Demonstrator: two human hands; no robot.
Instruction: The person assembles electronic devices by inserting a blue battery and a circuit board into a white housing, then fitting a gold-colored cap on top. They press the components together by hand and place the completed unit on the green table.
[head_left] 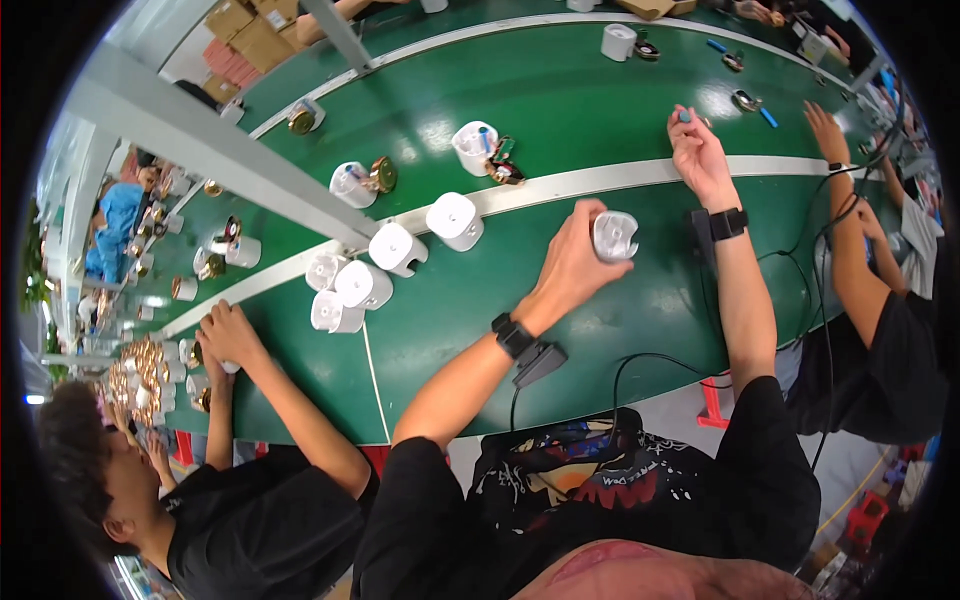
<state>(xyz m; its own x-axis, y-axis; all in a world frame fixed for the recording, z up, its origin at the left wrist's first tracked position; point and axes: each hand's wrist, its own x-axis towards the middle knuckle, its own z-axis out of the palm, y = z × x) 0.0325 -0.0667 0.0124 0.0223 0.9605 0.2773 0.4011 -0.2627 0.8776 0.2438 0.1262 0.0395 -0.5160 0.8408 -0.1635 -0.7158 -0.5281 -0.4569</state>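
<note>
My left hand (572, 262) is wrapped round a white plastic housing (614, 240), cup-shaped with a notch in its wall. The housing's open end faces up, showing ribs inside, and it is held over the near green worktop. To the right, over the belt's white edge rail, my right hand (697, 155) has its palm turned up. A small blue-grey round piece (685, 116) is pinched at its fingertips; whatever else of it there is stays hidden by the fingers. Several more white housings (365, 285) stand grouped to the left of my left hand.
On the green belt (590, 110) beyond the rail (560, 185) stand housings with circuit parts, including one housing (474, 147). Blue cylinders (768, 117) with round parts lie farther right. A grey post (230, 150) rises at left. Black cables (650, 357) trail from my wrists. Co-workers sit on both sides.
</note>
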